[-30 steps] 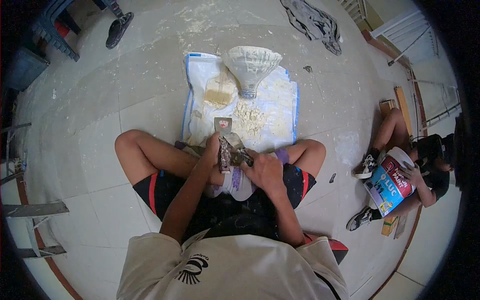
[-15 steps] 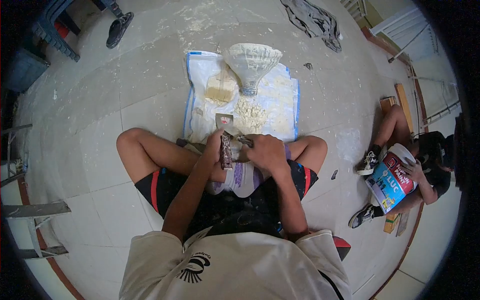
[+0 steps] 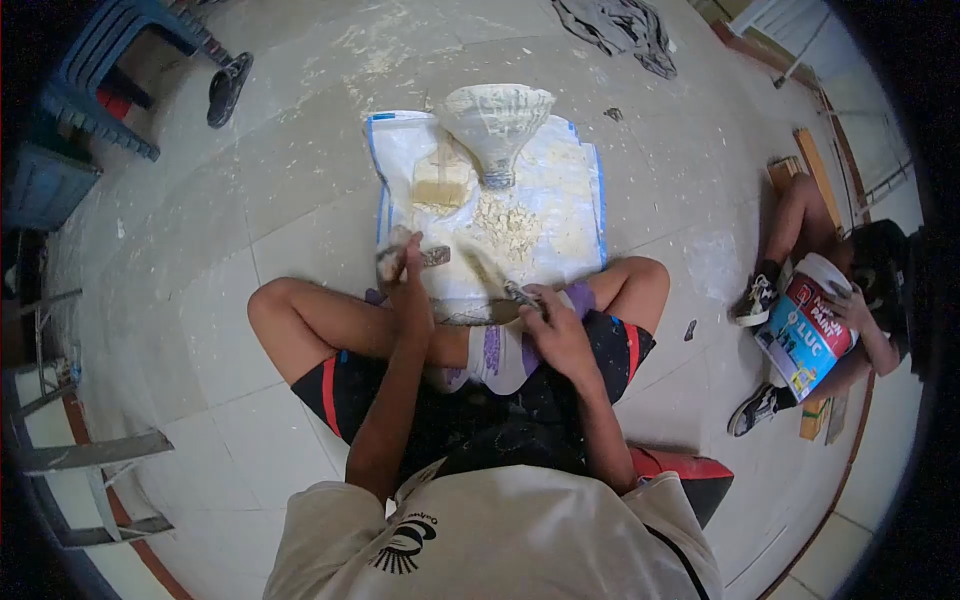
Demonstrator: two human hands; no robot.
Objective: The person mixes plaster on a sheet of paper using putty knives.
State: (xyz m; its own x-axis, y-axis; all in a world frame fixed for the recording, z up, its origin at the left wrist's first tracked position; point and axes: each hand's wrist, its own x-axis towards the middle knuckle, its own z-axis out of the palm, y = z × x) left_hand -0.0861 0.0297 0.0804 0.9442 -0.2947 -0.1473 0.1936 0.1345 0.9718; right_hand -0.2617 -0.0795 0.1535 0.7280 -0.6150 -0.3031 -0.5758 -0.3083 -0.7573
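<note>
My left hand [image 3: 405, 280] is closed around a putty knife [image 3: 436, 257], its dark, stained handle pointing right and its blade beside my fingers. In my right hand [image 3: 555, 325] is a second scraping tool [image 3: 518, 293]; its handle is dark and its pale blade is blurred, angled up and left. Both tools are above the near part of a white sack sheet [image 3: 570, 220] with blue edges. Pale crumbly flakes [image 3: 508, 228] lie heaped on the sheet beyond my hands. Behind them stand a tapering, white-crusted container [image 3: 498, 125] and a pale yellowish block [image 3: 440, 193].
On the right, another person sits holding a paint bucket [image 3: 808, 325] near wooden planks [image 3: 818, 170]. A grey cloth [image 3: 625, 30] and a dark slipper [image 3: 229, 90] lie on the floor. Blue plastic chairs [image 3: 100, 60] are upper left; a metal frame [image 3: 100, 455] stands lower left.
My left hand has moved forward and left, turning the putty knife so its handle points right. My right hand has shifted right and towards me with its tool. The view has shifted slightly.
</note>
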